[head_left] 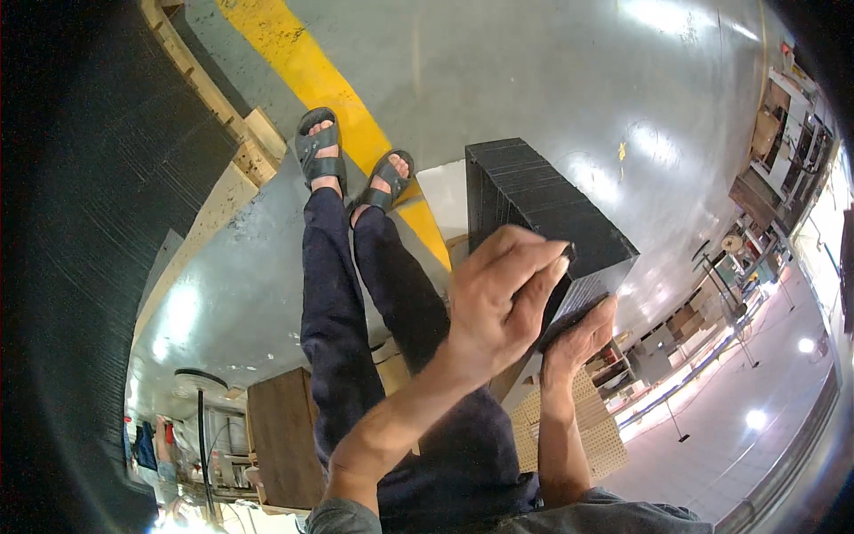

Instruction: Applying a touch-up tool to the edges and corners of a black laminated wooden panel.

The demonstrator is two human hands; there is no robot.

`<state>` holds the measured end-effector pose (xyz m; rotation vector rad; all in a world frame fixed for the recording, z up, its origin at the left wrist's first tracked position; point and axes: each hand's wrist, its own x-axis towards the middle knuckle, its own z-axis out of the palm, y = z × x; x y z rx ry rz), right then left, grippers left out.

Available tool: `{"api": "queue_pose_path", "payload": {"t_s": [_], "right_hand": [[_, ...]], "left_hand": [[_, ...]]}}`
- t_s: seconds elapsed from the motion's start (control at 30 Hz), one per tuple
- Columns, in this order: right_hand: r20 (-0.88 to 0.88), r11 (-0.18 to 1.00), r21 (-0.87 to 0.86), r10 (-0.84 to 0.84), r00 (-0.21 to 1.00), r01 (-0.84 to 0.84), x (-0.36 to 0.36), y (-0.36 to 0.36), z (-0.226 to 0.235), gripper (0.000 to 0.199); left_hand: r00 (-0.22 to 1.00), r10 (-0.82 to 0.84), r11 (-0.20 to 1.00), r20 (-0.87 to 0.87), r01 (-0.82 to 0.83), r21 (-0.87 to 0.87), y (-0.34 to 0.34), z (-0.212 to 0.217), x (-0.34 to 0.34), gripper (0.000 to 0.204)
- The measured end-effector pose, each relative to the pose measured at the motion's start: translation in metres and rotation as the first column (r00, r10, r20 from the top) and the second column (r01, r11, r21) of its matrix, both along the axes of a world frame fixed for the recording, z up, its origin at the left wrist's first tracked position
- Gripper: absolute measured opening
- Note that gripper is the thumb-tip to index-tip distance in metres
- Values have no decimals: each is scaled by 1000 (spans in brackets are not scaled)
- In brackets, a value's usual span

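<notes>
Evidently the person sits with both legs stretched forward, and a black layered block [562, 194] stands to the right of the legs, its fine parallel lines showing along the left side. The left hand [503, 289] is in front of the block, its fingers curled and the thumb and forefinger pressed together in a pinch. A small dark bit shows at the tips; whether it is a separate piece or part of the block, I cannot tell. The right hand [578, 340] lies against the near end of the block, lower than the left, thumb extended; its fingers are partly hidden, so I cannot tell whether they grip or only brace it.

Beyond the knees, the feet wear black sandals [319, 153], near a yellow floor stripe [307, 62] on the glossy grey floor [525, 71]. On the left is a large black stack [98, 205], with light wooden timber [253, 156] along its edge. A brown wooden cabinet [283, 436] is at the near left, and a tan perforated panel [583, 427] is beside the right forearm.
</notes>
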<state>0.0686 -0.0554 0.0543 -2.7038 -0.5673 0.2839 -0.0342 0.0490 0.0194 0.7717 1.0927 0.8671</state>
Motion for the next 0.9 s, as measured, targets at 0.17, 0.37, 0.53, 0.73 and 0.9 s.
{"api": "queue_pose_path", "payload": {"t_s": [0.17,0.37,0.53,0.73,0.9], "right_hand": [[67,996,-37,79,995,-77,0,-5,0,59],[3,1000,-29,-1,1000,1,1,-8,-2,55],[-21,1000,7,-30,999,30,3,-6,-1,54],[66,999,-30,-26,998,28,6,-18,-5,61],[64,972,-229,-40,997,53,1,-26,7,72]], "left_hand": [[971,-134,990,-196,124,-63,26,-96,5,18],[871,-260,954,-417,297,26,33,-125,-1,17],[914,-372,895,-161,399,201,41,-17,-13,15],[922,-388,912,-9,385,139,51,-22,-9,9],[890,-349,937,-294,337,-91,45,-169,-5,24]]}}
